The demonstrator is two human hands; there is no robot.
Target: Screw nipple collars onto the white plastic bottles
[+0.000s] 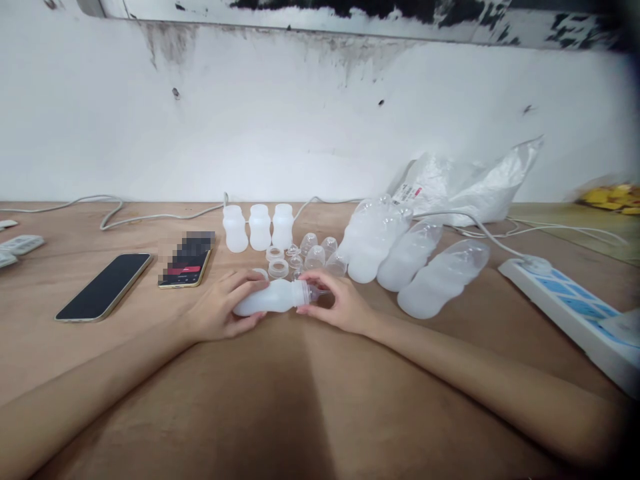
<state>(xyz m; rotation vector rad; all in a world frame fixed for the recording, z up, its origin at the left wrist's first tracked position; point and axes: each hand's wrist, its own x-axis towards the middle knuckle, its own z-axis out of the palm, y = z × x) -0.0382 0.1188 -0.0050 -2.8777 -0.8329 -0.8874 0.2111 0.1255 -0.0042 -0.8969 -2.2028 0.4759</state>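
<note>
A frosted white baby bottle [273,297] lies sideways between my hands, its nipple [317,293] pointing right. My left hand [229,307] is wrapped round the bottle's base. The fingers of my right hand [337,301] grip the collar [303,293] at the neck. Just behind stand clear domed caps [315,257], loose white collar rings [279,269] and small clear nipples [294,251]. Three open bottle bodies [260,228] stand upright behind them. To the right lie several capped bottles [443,280] on their sides.
Two phones [105,287] [186,261] lie on the left of the wooden table [240,407]. A power strip [570,307] with a cable sits at the right. Clear plastic bags [465,183] lean against the white wall [280,127]. A white cord [150,217] runs along the back.
</note>
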